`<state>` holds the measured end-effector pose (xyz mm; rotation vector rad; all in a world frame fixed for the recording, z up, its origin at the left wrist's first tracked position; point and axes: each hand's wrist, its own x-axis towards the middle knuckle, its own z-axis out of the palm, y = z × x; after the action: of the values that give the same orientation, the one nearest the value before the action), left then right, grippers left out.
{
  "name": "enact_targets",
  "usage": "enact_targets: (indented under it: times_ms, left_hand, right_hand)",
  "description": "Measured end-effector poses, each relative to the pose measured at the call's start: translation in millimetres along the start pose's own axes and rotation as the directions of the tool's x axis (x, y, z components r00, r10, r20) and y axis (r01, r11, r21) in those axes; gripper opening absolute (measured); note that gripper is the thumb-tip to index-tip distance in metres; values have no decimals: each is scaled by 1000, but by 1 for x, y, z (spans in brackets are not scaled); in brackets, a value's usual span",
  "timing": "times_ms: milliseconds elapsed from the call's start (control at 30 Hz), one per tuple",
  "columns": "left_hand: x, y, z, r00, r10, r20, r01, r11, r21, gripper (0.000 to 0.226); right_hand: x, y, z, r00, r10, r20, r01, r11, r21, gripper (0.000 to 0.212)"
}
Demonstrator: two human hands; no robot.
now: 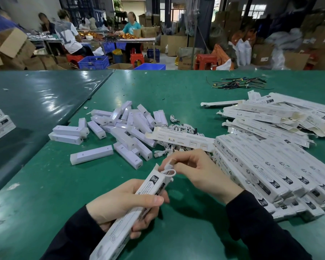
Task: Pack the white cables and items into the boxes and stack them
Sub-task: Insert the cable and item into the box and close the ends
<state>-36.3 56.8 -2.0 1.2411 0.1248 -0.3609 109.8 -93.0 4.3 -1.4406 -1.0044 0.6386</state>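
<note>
On the table, the cable heap serves as landmark. Left of it lies a scatter of small lamp units. Right of it sit stacked packed boxes, with loose flat boxes behind those. One flat box lies across the heap. Far behind, to the right, lies a wire bundle.

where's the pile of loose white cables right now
In the head view, the pile of white cables lies mid-table, right of the scattered white lamp units, left of the stacked boxes, partly under one flat box.
</note>
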Motion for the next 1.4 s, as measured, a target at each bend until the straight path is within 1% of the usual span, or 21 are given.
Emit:
enact_targets:
  times_ms: [100,133,200,300,433,600,700,767,800,867,933,1000,1067,1100,1167,1267,1333,1400]
  left_hand:
    - [0,1,-2,999,6,-36,-6,1000,-4,25]
    - [0,1,-2,999,6,-48,-7,1000,-7,25]
    - [0,1,-2,999,0,-50,-1,1000,-8,26]
    - [1,0,-1,999,2,-40,-2,1000,14,24]
    - [1,-2,-1,1000,7,-27,-6,1000,30,28]
    - [1,-2,-1,1000,-7,-19,8,999,43,34]
    - [2,-2,-3,998,-1,-61,2,1000,26,30]
    - [2,-2,-3,996,-6,-84,7,1000,4,25]
    - [2,-2,-3,996,-8,-89,8,1000,-2,23]
    - [3,-2,-3,995,-11,-100,11,1000,-2,24]
    - [4,-2,-2,989,4,-145,-3,1000,5,25]
    - [8,0,-2,964,63,-258,-69,998,-14,25]
    - [11,1,-5,897,147,-417,-179,983,-39,33]
    - [12,2,-6,853,184,-488,-231,972,-39,38]
    - [14,4,-7,779,230,-584,-305,952,-33,41]
    - [15,3,-8,730,233,-642,-327,945,-28,38]
    - [15,3,-8,717,215,-663,-300,954,-14,37]
    - [15,3,-10,723,201,-661,-293,956,-30,36]
  right_hand:
    - [-1,-3,-2,1000,20,-5,-19,998,62,30]
    - [-1,-4,-2,1000,17,-5,-17,998,68,28]
    - [-2,-4,-1,1000,6,-13,-5,999,41,17]
    - [-1,-1,1,999,10,-48,-9,1000,24,14]
    - [0,-1,0,993,25,-112,-15,996,90,9]
    - [-2,-4,-2,999,31,-26,-30,999,25,5]
    - [-3,-8,-6,999,44,27,-42,998,-53,5]
    - [-5,-9,-6,995,65,69,-61,996,-59,10]
    - [-5,-9,-5,995,67,73,-62,996,-69,15]
    - [-5,-10,-4,997,52,51,-47,995,-85,19]
    - [-3,-9,-4,1000,28,-13,-28,999,-34,20]
    - [-1,-7,-8,991,-14,-131,13,1000,-11,21]
    - [-1,-5,-9,976,-65,-206,50,996,-77,23]
    - [-1,-4,-7,973,-86,-215,59,990,-127,25]
    - [-2,-2,2,975,-129,-183,82,966,-245,27]
    - [-4,2,19,973,-204,-106,157,926,-343,23]
    - [-5,1,24,970,-227,-88,183,917,-354,23]
    - [-5,0,25,973,-212,-87,174,931,-322,25]
